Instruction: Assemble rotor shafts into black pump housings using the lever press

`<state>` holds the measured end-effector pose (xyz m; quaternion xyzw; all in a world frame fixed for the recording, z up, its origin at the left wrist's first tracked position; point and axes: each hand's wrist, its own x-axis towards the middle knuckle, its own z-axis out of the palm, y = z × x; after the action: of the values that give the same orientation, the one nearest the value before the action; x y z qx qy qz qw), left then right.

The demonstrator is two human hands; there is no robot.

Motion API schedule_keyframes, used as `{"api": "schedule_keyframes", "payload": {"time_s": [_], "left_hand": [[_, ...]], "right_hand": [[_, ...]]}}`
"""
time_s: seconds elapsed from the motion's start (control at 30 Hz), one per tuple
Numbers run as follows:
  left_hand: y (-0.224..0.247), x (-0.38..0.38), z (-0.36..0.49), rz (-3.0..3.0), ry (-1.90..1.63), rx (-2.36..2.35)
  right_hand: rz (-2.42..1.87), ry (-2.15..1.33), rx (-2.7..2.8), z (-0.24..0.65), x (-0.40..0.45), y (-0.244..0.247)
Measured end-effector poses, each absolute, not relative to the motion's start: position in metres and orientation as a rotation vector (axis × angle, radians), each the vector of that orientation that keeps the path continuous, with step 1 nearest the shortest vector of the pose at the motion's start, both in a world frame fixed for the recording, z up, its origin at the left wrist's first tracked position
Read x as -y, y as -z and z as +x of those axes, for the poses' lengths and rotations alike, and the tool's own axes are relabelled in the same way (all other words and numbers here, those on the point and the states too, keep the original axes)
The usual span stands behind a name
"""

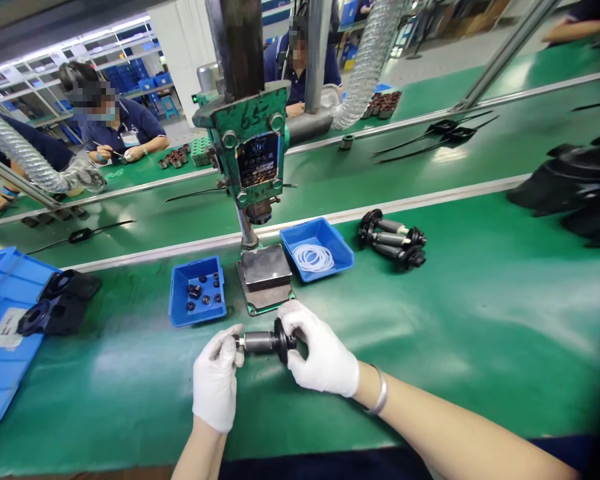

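In front of the press base I hold a rotor (259, 342) level, a dark grey cylinder on a shaft with a black disc at its right end. My left hand (216, 377) is closed round the left end of the shaft, where a small dark piece shows at the fingertips. Gloved in white like the left, my right hand (320, 352) grips the black disc (281, 341) between thumb and fingers. Just beyond the hands are a blue bin (173, 300) of small black bushings (195, 291) and another blue bin (347, 257) with white rings (314, 258).
A green hand press (257, 143) stands over its metal block (266, 267). Several similar rotors (393, 239) lie to the right, dark housings (63, 303) and a large blue crate (5, 380) to the left. Co-workers (120, 127) sit beyond the metal rail.
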<state>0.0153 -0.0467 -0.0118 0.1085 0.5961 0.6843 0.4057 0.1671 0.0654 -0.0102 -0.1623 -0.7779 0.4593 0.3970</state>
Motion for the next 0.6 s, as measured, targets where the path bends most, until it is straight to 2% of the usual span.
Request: {"api": "schedule_keyframes", "payload": {"time_s": [0.13, 0.33, 0.6], "left_hand": [[0.010, 0.046, 0.014, 0.341, -1.720, -1.538], [0.015, 0.045, 0.027, 0.491, -1.737, -1.649], [0.013, 0.049, 0.030, 0.485, -1.738, -1.323]], "right_hand": [[-0.430, -1.195, 1.940, 0.167, -0.064, 0.011], [-0.595, -1.665, 1.733, 0.162, -0.066, 0.024], [-0.574, -1.780, 1.676, 0.162, -0.067, 0.025]]}}
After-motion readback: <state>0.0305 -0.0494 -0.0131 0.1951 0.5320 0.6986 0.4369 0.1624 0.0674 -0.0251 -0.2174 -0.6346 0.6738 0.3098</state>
